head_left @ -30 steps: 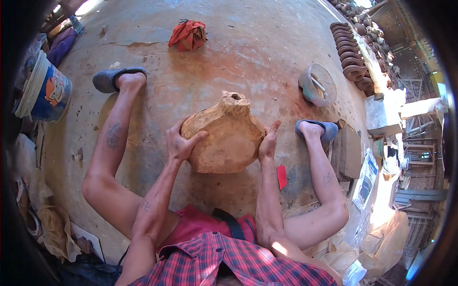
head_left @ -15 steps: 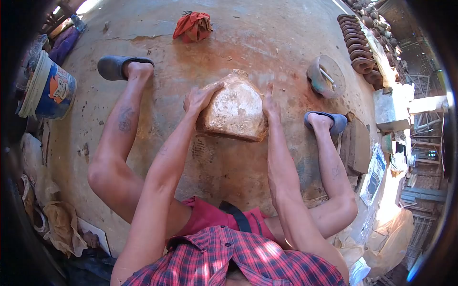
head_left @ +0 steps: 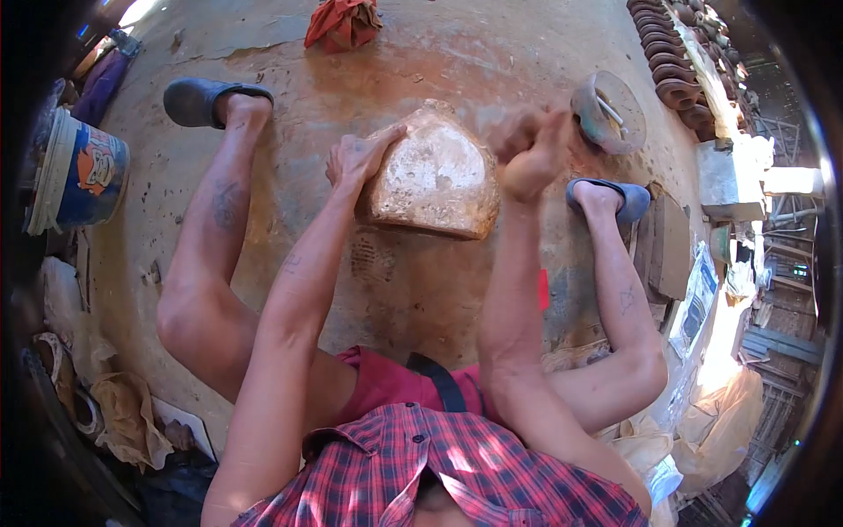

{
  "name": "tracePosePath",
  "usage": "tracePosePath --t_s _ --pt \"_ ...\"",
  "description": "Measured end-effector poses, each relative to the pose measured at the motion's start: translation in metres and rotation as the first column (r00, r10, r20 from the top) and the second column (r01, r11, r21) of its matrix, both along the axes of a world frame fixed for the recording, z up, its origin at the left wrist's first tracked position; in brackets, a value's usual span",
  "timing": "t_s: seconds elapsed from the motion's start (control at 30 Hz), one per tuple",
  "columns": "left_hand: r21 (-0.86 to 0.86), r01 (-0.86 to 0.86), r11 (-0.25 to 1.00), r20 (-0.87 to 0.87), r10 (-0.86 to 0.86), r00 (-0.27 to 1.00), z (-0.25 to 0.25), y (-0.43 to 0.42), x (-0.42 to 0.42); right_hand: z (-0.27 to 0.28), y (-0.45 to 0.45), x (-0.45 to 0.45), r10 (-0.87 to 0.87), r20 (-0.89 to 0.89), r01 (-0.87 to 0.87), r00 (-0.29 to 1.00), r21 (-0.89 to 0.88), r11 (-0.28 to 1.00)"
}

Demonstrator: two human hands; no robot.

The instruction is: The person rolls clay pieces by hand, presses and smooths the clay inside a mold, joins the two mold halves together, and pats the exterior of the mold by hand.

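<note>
A heavy, clay-stained block-like mould (head_left: 435, 180) with a pale upper face lies on the floor between my legs, its narrow end pointing away from me. My left hand (head_left: 360, 160) grips its left side, the thumb along the upper edge and the other fingers partly hidden. My right hand (head_left: 529, 151) is raised just right of the block, apart from it and blurred by motion; its fingers are too smeared to read.
A round bowl (head_left: 608, 112) with a stick-like tool stands at the right, beyond my right foot. A red cloth bundle (head_left: 342, 25) lies ahead. At the left is a bucket (head_left: 88, 171); curved clay pieces (head_left: 669, 66) line the back right.
The block has tipped over and moved forward, showing its pale face in place of the brown one. My right hand has come off its side and lifted.
</note>
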State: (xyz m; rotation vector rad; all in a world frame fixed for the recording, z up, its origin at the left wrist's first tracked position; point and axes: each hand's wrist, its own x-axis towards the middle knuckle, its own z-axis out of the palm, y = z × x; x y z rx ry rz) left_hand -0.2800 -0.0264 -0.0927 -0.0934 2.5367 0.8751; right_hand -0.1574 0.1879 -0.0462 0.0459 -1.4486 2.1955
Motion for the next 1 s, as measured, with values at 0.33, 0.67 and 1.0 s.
tracePosePath --t_s 0.33,0.67,1.0 --pt "0.027 -0.020 0.999 -0.003 0.020 1.000 0.009 -0.002 0.007 0.042 -0.037 0.001 -0.175 0.078 0.183 0.982 -0.110 0.977" --pt "0.031 -0.028 0.999 -0.003 0.028 1.000 -0.008 0.000 0.000 0.033 -0.026 -0.024 -0.421 0.219 0.418 0.880 0.060 0.906" --pt "0.071 -0.060 0.996 0.061 0.056 0.997 -0.016 -0.003 0.001 0.012 -0.062 -0.058 -0.154 0.199 0.178 0.968 -0.111 0.978"
